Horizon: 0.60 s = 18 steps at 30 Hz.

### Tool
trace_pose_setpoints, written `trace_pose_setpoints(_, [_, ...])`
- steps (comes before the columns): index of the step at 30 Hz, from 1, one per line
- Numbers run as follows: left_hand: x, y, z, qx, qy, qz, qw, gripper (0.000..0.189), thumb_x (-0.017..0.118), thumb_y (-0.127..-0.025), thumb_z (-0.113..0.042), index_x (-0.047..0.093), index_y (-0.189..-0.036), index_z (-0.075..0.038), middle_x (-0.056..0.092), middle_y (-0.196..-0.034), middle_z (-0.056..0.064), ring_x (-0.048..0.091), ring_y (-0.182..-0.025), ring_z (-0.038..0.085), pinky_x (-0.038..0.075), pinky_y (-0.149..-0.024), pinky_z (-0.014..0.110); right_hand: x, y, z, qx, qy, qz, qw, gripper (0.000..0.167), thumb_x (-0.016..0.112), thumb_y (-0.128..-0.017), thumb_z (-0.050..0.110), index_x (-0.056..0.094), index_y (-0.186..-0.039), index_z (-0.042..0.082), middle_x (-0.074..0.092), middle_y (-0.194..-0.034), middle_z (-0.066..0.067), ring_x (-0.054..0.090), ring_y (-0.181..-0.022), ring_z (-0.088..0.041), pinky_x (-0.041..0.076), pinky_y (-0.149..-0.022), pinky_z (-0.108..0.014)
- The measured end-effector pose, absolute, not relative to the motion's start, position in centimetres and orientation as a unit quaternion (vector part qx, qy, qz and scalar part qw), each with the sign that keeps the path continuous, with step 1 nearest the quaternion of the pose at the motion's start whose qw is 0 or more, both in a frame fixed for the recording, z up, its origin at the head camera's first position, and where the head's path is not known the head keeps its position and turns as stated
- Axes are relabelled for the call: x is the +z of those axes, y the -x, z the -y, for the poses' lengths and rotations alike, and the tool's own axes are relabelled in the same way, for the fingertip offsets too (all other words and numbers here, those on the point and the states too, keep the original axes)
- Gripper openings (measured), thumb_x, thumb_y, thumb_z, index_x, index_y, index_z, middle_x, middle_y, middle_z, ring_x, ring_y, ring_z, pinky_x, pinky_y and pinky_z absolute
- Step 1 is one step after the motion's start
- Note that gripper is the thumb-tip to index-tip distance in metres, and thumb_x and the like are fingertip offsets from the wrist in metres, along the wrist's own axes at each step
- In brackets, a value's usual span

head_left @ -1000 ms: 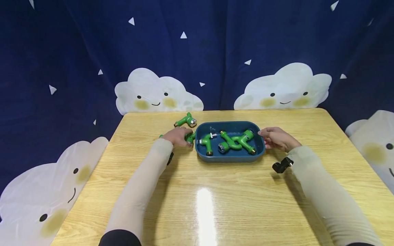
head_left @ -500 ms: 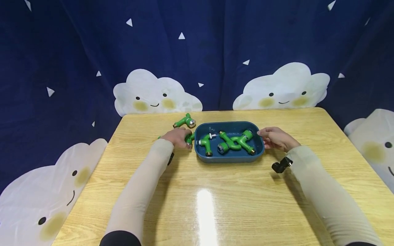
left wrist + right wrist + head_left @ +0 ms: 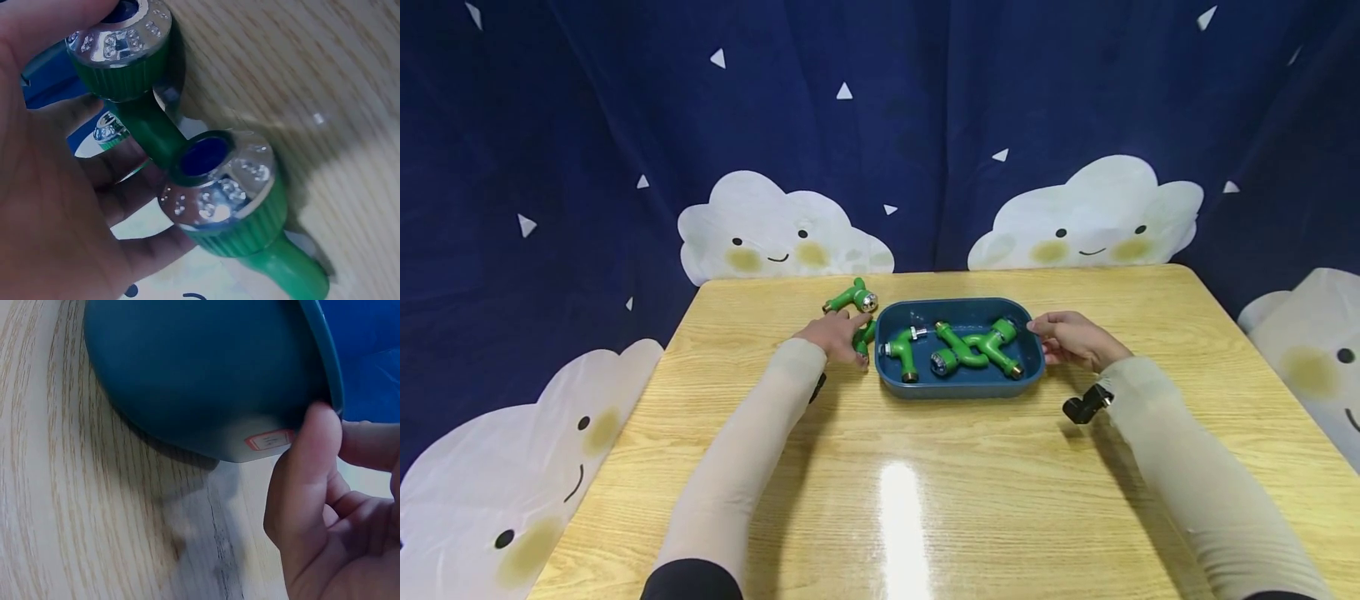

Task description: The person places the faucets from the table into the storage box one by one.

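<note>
My left hand (image 3: pixel 833 335) is around a green tap (image 3: pixel 863 340) just left of the blue tray (image 3: pixel 958 390). In the left wrist view the thumb lies on that tap's chrome-topped knob (image 3: pixel 122 47), the other fingers curling below it. A second tap (image 3: pixel 234 219) stands closer to that camera, its tail low on the right. My right hand (image 3: pixel 1078 337) pinches the tray's right end; in the right wrist view the thumb (image 3: pixel 319 437) presses the outer wall near the rim, fingers on the far side. Inside the tray lie three green taps with brass ends, one at left (image 3: pixel 904 357).
Another green tap (image 3: pixel 853 296) lies behind my left hand near the table's back edge. The wooden table (image 3: pixel 1000 500) reaches back to a dark blue curtain (image 3: pixel 917 125) with white clouds. A small label (image 3: pixel 269 439) is stuck on the tray's outside.
My left hand has shifted slightly, its thumb now standing out more over the tap. The right hand and the tray have stayed in place.
</note>
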<state>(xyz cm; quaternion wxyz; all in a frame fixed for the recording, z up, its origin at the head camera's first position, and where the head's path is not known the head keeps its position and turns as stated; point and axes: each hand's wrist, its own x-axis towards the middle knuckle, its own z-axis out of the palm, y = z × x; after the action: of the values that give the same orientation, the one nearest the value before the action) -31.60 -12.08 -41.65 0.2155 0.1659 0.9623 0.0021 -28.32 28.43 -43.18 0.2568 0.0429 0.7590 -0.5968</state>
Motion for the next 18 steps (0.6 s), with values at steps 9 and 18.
trace_pose_setpoints(9, [-41.41, 31.22, 11.55, -0.014, -0.142, -0.964, 0.223, 0.096, 0.074, -0.081, -0.055, 0.023, -0.158, -0.030, 0.034, -0.157, 0.015, 0.035, -0.146, 0.035, 0.041, -0.110, 0.057, -43.35, 28.11, -28.23, -0.596, -0.043, -0.761, 0.253, 0.023, 0.044, -0.105, 0.020, 0.048, -0.117, 0.000, 0.058, -0.072, 0.008, 0.058, -0.061, 0.000, 0.055, -0.058, -0.017])
trace_pose_setpoints(18, [-41.48, 31.32, 11.49, -0.012, -0.141, -0.967, 0.211, 0.101, 0.077, -0.077, -0.055, 0.023, -0.158, -0.028, 0.039, -0.152, 0.016, 0.048, -0.135, 0.033, 0.047, -0.106, 0.052, -43.33, 28.22, -28.43, -0.593, -0.042, -0.763, 0.253, 0.023, 0.045, -0.105, 0.021, 0.049, -0.115, 0.002, 0.058, -0.073, 0.008, 0.059, -0.062, -0.001, 0.055, -0.059, -0.018])
